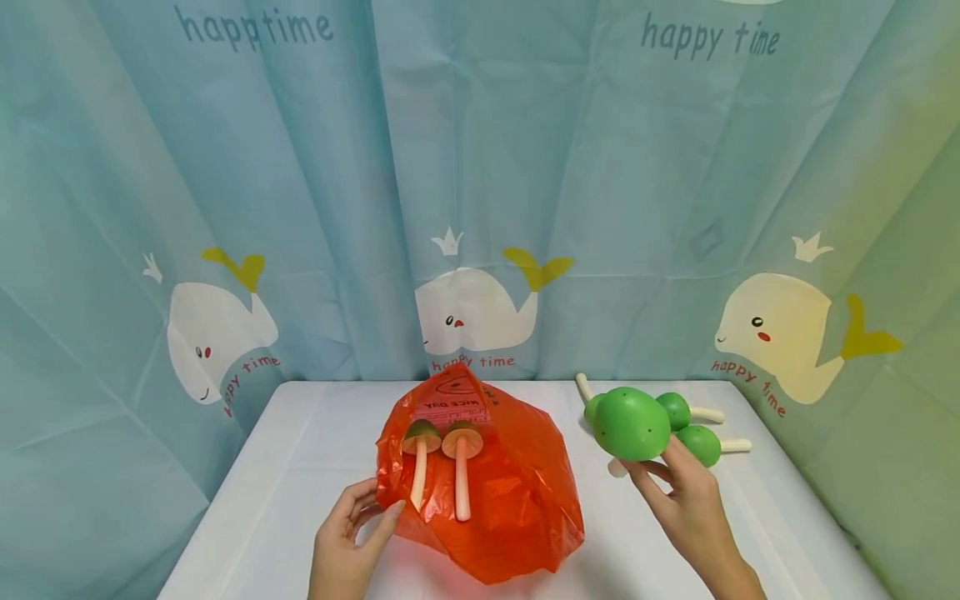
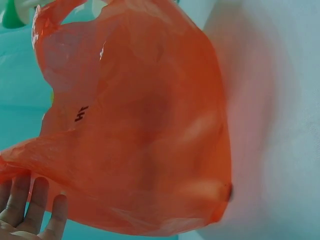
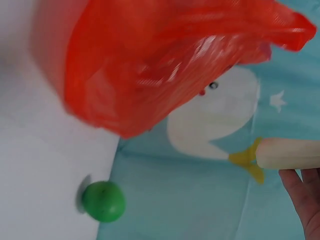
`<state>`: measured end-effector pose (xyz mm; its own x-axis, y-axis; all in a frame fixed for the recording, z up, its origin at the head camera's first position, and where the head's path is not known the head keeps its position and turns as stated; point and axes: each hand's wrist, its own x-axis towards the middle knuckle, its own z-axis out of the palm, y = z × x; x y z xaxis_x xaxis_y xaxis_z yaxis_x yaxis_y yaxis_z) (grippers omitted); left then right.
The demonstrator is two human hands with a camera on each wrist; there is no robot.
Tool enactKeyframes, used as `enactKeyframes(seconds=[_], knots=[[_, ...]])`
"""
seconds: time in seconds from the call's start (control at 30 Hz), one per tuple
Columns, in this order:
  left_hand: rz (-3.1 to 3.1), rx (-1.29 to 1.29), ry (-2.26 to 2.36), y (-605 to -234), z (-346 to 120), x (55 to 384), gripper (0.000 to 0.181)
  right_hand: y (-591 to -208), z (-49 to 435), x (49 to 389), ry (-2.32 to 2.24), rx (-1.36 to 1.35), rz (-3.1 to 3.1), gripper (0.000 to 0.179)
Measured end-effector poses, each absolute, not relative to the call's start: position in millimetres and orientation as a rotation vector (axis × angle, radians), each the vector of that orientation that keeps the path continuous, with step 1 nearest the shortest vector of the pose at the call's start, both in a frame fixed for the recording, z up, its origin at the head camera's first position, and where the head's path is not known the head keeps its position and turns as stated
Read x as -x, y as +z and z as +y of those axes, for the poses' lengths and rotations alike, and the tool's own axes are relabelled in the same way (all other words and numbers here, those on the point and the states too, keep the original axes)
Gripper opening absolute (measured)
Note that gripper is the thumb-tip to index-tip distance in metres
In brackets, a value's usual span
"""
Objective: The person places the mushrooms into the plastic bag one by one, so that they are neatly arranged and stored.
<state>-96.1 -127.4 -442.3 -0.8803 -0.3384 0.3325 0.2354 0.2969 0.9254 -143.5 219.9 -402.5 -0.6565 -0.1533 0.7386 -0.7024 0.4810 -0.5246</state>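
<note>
My left hand (image 1: 348,537) pinches the left edge of a red plastic bag (image 1: 525,492), its thumb at the rim; in the left wrist view the fingers (image 2: 35,202) lie against the thin film. The bag's mouth gapes toward me. Inside, two toy mushrooms (image 1: 462,475) with pale stems and brown-orange undersides lie side by side. To the right of the bag, my right hand (image 1: 690,508) holds up another toy mushroom (image 1: 632,423) with a green, dotted cap. Its thick cream stem (image 3: 287,153) shows above the fingers in the right wrist view.
At the table's back right lie three more green toy mushrooms (image 1: 699,446), stems pointing outward. The white table (image 1: 262,492) backs onto a blue curtain (image 1: 480,167) printed with whales. Another curtain side (image 1: 900,433) hangs along the right.
</note>
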Motion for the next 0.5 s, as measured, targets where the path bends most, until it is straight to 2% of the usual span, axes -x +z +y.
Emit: enactKeyframes(seconds=[0.13,0.27,0.5], knots=[[-2.099,-0.069,-1.602,-442,-128,95,0.032,-399,208,141,1.187,-0.783,-2.02,0.051],[-2.079,-0.05,-1.617,-442,-128,95,0.033,-396,194,137,1.224,-0.853,-1.914,0.025],[-2.099,-0.056,-1.636,-443,-127,96,0.037,-384,163,125,1.357,-0.969,-1.749,0.031]])
